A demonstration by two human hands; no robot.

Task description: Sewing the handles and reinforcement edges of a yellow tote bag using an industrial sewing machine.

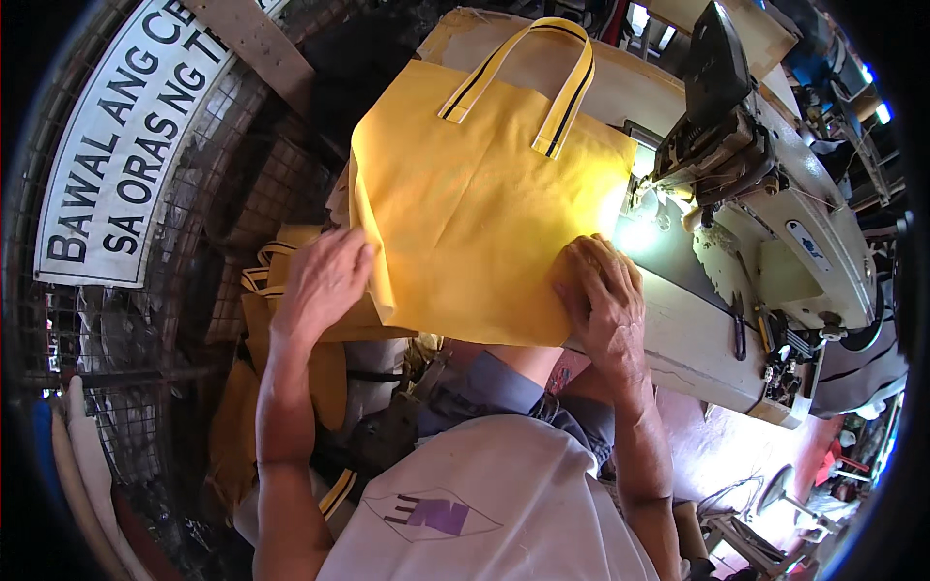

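A yellow tote bag (455, 223) lies spread in front of me, partly over the sewing table, its handle (577, 82) with a dark stripe and pale edges pointing away. Its left edge is folded up along the side. My left hand (329, 276) is closed at that left edge, the fingers curled against the fabric and partly hidden. At the lower right corner, my right hand (605, 290) grips the bag with bent fingers, the thumb on the cloth's face. A sewing machine (722, 160) with a bright lamp stands just right of the bag.
More yellow bags (276, 290) are piled below left, beside a wire mesh wall with a white sign (126, 136). Dark-handled scissors (739, 324) lie on the table (693, 363) at the right. A stand with a round base (775, 489) is on the floor, lower right.
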